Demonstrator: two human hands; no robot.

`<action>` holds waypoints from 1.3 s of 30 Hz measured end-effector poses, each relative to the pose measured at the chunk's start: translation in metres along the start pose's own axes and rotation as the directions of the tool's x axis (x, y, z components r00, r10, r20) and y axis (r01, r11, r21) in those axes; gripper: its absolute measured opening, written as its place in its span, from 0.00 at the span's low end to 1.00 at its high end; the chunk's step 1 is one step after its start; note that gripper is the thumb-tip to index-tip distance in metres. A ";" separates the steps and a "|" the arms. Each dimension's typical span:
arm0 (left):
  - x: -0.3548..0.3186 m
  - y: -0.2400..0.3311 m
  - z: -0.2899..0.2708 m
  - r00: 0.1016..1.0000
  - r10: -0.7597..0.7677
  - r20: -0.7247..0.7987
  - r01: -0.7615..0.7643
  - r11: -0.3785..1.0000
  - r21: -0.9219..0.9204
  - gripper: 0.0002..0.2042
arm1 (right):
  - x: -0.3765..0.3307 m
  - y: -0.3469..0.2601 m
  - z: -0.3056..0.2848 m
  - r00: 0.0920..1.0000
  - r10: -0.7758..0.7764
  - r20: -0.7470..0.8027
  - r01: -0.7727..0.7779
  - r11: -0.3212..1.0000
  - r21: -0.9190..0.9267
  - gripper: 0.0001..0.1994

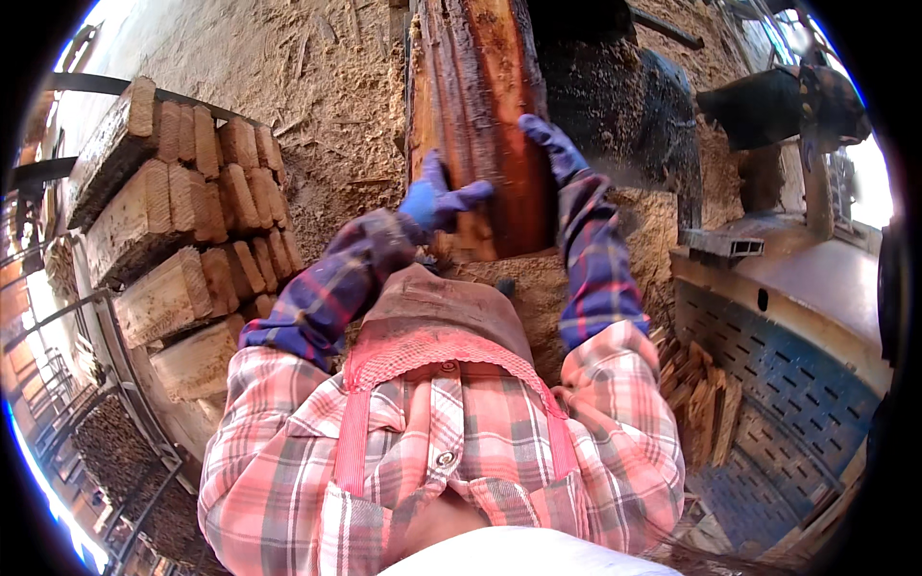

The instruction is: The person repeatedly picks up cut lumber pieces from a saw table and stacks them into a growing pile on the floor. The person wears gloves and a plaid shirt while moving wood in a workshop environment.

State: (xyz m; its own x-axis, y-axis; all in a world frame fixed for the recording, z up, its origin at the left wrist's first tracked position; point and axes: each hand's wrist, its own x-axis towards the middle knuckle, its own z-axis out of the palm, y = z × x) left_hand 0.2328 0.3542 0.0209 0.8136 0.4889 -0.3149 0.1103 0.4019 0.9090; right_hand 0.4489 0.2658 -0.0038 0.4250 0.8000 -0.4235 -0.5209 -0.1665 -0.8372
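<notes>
You are wearing a pink plaid shirt (461,413) under a brown-and-red apron (447,307), and dark plaid oversleeves (595,259) are covering your forearms. Your gloved left hand (437,197) is resting on the left side of a reddish-brown wooden slab (480,86), close to its near end, its fingers spreading apart. Your gloved right hand (557,149) is touching the slab's right edge a little farther along, fingers reaching onto the top; you cannot tell from here whether they are gripping. The slab is lying lengthwise ahead of you, its near end pointing at your apron. To your right, split wood pieces (701,403) are lying beside a blue slotted panel (759,365). Left, stacked timbers (192,202) are standing in rows. Farther out, sawdust (336,115) is covering the ground.
</notes>
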 end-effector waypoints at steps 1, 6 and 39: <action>-0.010 0.007 0.016 0.955 -0.290 -0.066 0.297 0.943 0.151 0.31 | -0.012 -0.007 -0.012 0.993 0.109 0.041 -0.111 0.992 0.053 0.22; -0.085 -0.061 0.053 0.823 -0.416 0.387 0.424 0.903 0.069 0.25 | -0.155 0.039 -0.075 0.957 0.072 -0.281 -0.102 0.990 -0.093 0.25; -0.048 -0.105 -0.091 0.955 -0.288 -0.071 0.270 0.943 -0.195 0.29 | -0.391 0.398 -0.126 0.662 0.037 -0.748 0.072 0.991 0.113 0.15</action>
State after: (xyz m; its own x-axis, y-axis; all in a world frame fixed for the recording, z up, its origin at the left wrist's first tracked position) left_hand 0.1303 0.3585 -0.0840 0.7048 0.4057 -0.5820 0.2127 0.6618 0.7189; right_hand 0.1685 -0.1858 -0.2149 0.8163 0.0926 -0.5702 -0.5689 -0.0422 -0.8213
